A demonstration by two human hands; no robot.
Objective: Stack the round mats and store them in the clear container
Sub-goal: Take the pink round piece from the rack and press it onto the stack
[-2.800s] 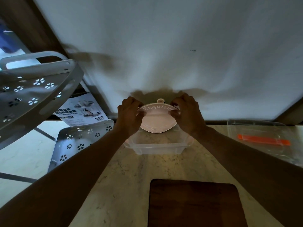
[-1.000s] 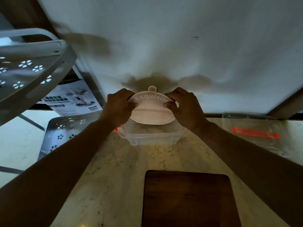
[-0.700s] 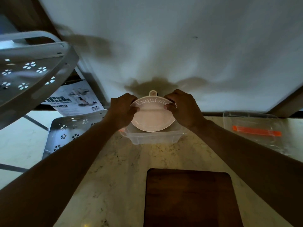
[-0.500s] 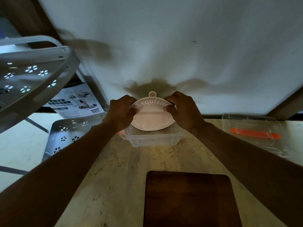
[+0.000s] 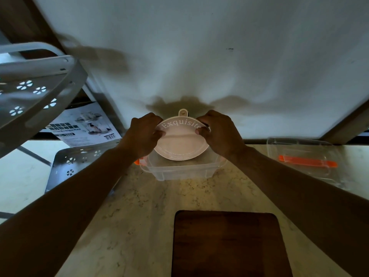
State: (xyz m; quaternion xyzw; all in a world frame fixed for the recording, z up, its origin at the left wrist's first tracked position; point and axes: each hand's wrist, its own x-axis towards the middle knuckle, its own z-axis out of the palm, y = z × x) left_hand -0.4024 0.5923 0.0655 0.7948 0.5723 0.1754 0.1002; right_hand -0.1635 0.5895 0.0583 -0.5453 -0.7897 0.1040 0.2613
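Note:
A pink round mat with the word "Exquisite" and a small hanging tab is held tilted, its lower edge dipping into the clear container on the marble counter. My left hand grips the mat's left edge and my right hand grips its right edge. Whether more mats lie stacked behind the front one I cannot tell. The container is open, with an orange latch showing at its left side.
The container's clear lid with an orange handle lies at the right. A dark wooden board sits near the counter's front edge. A white perforated rack and a printed box stand at the left. A white wall rises behind.
The mat has stayed between both hands over the container, shifting slightly up and down; its lower edge now sits a little deeper in the container. The view has shifted slightly.

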